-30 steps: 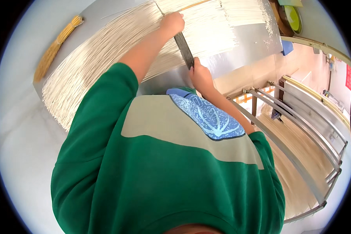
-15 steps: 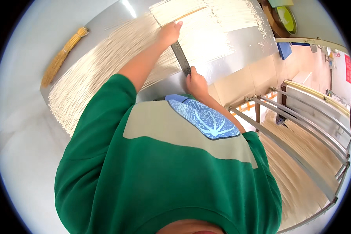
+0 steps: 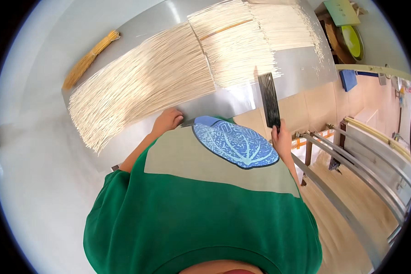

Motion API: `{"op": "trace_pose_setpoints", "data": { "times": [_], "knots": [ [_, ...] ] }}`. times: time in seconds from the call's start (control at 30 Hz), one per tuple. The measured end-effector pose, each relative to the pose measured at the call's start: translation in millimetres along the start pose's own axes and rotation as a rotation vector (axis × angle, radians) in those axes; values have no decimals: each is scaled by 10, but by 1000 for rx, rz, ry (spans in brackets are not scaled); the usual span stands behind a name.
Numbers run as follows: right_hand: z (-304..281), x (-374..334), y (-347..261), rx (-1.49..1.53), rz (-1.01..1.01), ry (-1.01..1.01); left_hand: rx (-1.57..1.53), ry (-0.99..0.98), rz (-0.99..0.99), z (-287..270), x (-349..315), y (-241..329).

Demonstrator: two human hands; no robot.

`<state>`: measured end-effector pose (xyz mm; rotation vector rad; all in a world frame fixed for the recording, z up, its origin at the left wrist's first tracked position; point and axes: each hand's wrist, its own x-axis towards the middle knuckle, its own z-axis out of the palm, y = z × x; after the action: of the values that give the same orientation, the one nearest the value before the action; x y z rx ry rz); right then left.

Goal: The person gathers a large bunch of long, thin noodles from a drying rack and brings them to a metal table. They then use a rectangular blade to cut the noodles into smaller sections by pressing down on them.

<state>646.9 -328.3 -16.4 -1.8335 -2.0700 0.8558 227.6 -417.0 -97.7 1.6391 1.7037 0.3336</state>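
My right hand is closed round the near end of a long dark flat tool, striped along its length. The tool sticks out away from me, right of the middle noodles and over the table's near side. My left hand is by the table's near edge, below the left batch of noodles. Its fingers are curled, and anything inside them is hidden. Long pale noodles lie side by side in a left batch, a middle batch and a right batch. A thin wooden stick lies across the middle batch.
The noodles lie on a shiny metal table. A straw brush rests at its far left edge. Metal rails stand at my right, above more pale strands. A green bowl stands at the far right.
My left hand has left the tool's far part and drawn back to the near edge. My right hand has moved right with the tool, off the noodles. A narrow gap separates the left and middle batches.
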Motion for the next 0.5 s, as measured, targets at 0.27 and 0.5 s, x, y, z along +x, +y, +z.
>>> {"op": "trace_pose_setpoints", "data": {
  "times": [0.27, 0.5],
  "knots": [
    [160, 4, 325, -167, -11, -180, 42, 283, -126, -221, 59, -165],
    [300, 329, 116, -122, -65, -137, -3, 254, -127, -301, 82, -182]
  ]
}}
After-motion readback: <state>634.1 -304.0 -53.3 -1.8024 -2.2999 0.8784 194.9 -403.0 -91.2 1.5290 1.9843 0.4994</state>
